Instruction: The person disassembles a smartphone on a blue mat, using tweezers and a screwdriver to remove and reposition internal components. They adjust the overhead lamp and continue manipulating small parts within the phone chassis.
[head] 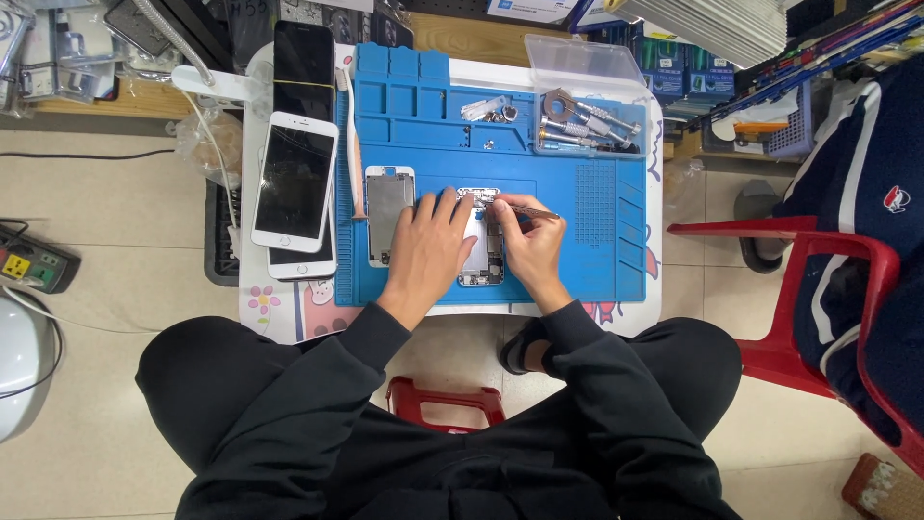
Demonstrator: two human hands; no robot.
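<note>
Two hands sit over the opened phone [479, 252] at mat centre. From my remote feed: nearest the cam are black sleeves and knees, w/ a small red stool [445, 402] under them at 6 o'clock. The left hand [425, 252] lies flat, fingers spread and relaxed, pressing on the left half of the opened phone, nothing gripped. The right hand [532, 248] is curled tight around tweezers [525, 210], tips pointing toward 9 o'clock at the phone's top edge. The phone rests on the blue work mat [587, 241], which covers a white low table [279, 308]. Just beside the left hand at 9 o'clock lies a detached screen panel [389, 214], face down. Further toward 9 o'clock, two white phones [295, 183] are stacked, w/ a black phone [303, 69] at 11 o'clock. At 1 o'clock, in the mat's upper tray, sit screwdrivers and metal tools [582, 123] under an open clear plastic lid [582, 63]. At 3 o'clock is a red plastic chair [799, 318] w/ a navy jacket on it.
</note>
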